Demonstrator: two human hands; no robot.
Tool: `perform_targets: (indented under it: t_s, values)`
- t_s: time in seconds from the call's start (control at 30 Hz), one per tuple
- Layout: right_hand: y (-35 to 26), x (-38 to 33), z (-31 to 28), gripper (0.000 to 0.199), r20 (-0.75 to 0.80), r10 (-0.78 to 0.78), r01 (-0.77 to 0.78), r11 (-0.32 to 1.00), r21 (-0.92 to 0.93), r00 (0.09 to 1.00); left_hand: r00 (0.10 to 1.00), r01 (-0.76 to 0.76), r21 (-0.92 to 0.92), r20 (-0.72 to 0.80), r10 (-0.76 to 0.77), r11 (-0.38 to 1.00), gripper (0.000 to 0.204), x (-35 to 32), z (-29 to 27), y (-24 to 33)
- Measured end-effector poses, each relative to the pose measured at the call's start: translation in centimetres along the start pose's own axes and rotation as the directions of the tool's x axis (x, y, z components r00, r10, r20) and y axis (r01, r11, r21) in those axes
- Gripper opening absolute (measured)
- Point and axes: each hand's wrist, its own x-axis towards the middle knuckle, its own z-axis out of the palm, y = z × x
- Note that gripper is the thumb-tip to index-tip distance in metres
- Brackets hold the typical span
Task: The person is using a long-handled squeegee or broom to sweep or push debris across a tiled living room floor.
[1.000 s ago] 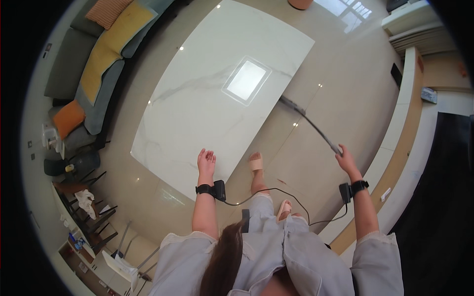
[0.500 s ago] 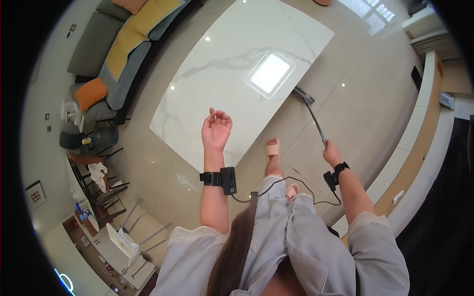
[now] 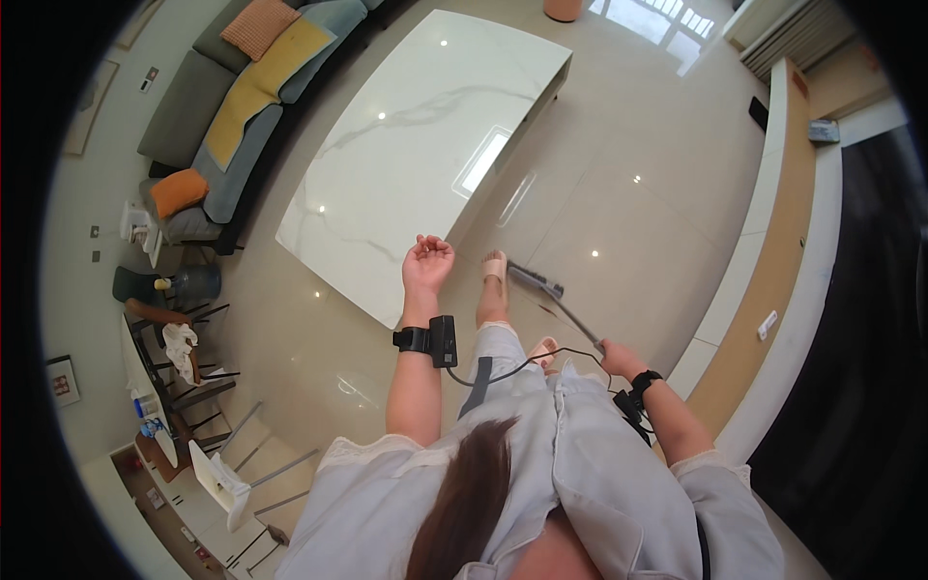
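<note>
My right hand (image 3: pixel 620 358) is closed around the handle of a grey long-handled broom (image 3: pixel 577 325), low on the right. The broom's long grey head (image 3: pixel 535 280) rests on the tiled floor beside my sandalled foot (image 3: pixel 494 267). Palm up, my left hand (image 3: pixel 426 263) hovers near the close edge of the white marble-patterned table (image 3: pixel 387 164), its fingers loosely curled, apart from the palm and holding nothing. Black straps with small boxes circle both wrists, and a dark cable (image 3: pixel 512 372) runs between them across my lap.
A grey sofa (image 3: pixel 184 106) with orange cushions and a yellow cover stands at the far left. Chairs and a side table (image 3: pixel 159 435) line the left. A long low cabinet (image 3: pixel 773 232) runs along the right, with a small white object (image 3: pixel 768 325) on it. Shiny tiles (image 3: pixel 599 184) surround the table.
My right hand has drawn the broom back toward me, its head moving from the table's right edge to beside my foot. The view has shifted; my left hand stays palm up.
</note>
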Motion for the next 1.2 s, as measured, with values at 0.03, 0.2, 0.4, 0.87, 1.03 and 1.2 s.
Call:
perform_targets:
  t_s: [0.03,0.2,0.4,0.87,1.03,1.2]
  values:
    - [0.7,-0.8,0.9,0.035,0.025,0.005,-0.005,1.000,0.011,1.000,1.000,0.011,0.043,0.011,-0.011,0.999,0.014,-0.8,-1.0,-0.4]
    - [4.5,-2.3,4.1,0.030,-0.031,-0.046,0.048,0.998,0.049,0.998,0.999,0.018,0.151,-0.052,-0.010,0.988,0.013,-3.3,-6.7,-0.5]
    - [4.7,-3.6,3.5,0.026,-0.280,-0.074,0.120,0.982,0.148,0.957,0.943,-0.137,0.233,-0.266,0.199,0.963,0.010,-5.2,-16.4,6.1]
    - [-11.6,9.2,-0.3,0.029,-0.331,-0.076,0.135,0.978,0.158,0.941,0.827,0.145,0.872,-0.366,0.427,0.467,0.020,-15.4,-29.5,17.9]
    - [-18.7,9.8,2.3,0.026,-0.200,-0.137,0.127,0.990,-0.065,0.970,0.816,0.296,0.861,-0.453,0.359,0.413,0.017,-20.0,-31.4,20.0]
    - [-21.0,7.9,4.7,0.023,-0.043,-0.312,0.288,0.915,-0.284,0.949,0.798,0.330,0.855,-0.479,0.367,0.400,0.022,-20.3,-31.3,21.5]
